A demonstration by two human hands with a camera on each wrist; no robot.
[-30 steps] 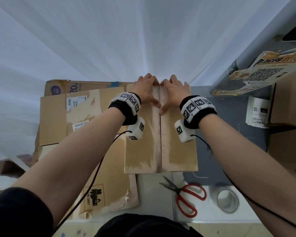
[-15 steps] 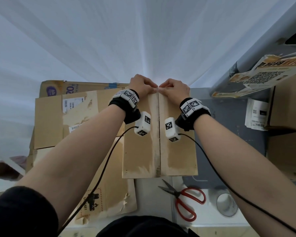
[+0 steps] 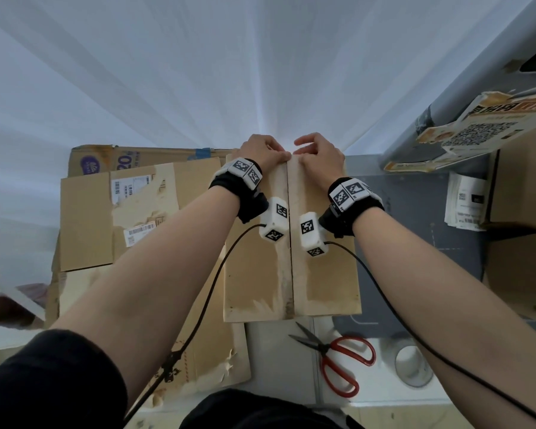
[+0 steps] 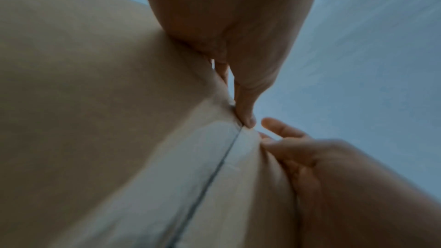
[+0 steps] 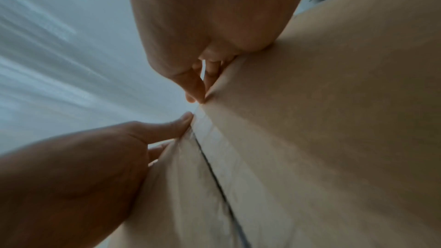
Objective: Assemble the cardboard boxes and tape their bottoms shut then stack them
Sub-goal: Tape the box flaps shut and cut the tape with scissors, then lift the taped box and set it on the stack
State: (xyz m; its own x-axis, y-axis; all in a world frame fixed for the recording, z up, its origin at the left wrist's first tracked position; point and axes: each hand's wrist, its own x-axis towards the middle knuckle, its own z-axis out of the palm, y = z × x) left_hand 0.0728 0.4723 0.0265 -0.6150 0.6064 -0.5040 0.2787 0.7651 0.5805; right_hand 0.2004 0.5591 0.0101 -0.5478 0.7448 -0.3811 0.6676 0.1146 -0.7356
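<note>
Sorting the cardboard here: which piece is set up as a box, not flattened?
The brown cardboard box under the left hand and right hand, flaps meeting at a centre seam. The labelled cardboard sheets on its left lie flat.

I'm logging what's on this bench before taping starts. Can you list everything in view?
Brown cardboard box with closed flaps: one, centre of bench, seam facing up.
Flattened brown cardboard sheets with labels: a pile, count unclear, left of box.
Red-handled scissors: one, near edge, below box.
Clear tape roll: one, right of scissors.
White paper slips: a few, far right.
Printed cardboard with QR code: one, upper right.
Brown boxes: at least one, right edge.
Grey bench top: one.
Left hand: on box's far edge.
Right hand: same edge.
</note>
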